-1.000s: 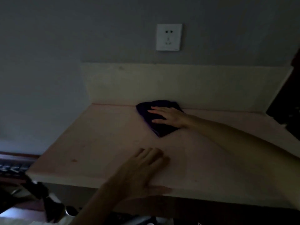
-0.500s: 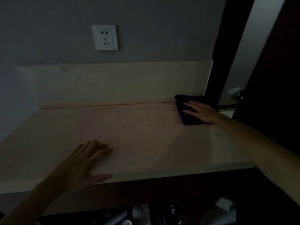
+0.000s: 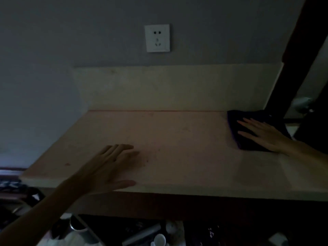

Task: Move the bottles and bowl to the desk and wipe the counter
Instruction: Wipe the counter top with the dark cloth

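The room is dim. A pale stone counter (image 3: 177,139) fills the middle of the view. My right hand (image 3: 260,134) lies flat, fingers spread, pressing a dark purple cloth (image 3: 236,121) onto the counter's far right corner by the backsplash. My left hand (image 3: 110,166) rests palm down near the front edge at the left, fingers apart, holding nothing. No bottles or bowl show on the counter.
A white wall socket (image 3: 157,38) sits above the low backsplash (image 3: 168,87). A dark door frame (image 3: 298,55) bounds the counter on the right. Below the front edge lie dim cluttered items, among them a pale cup (image 3: 159,239).
My right hand slid the cloth from the counter's middle to its far right corner. My left hand stayed planted near the front edge; the view swung right, then part-way back left.
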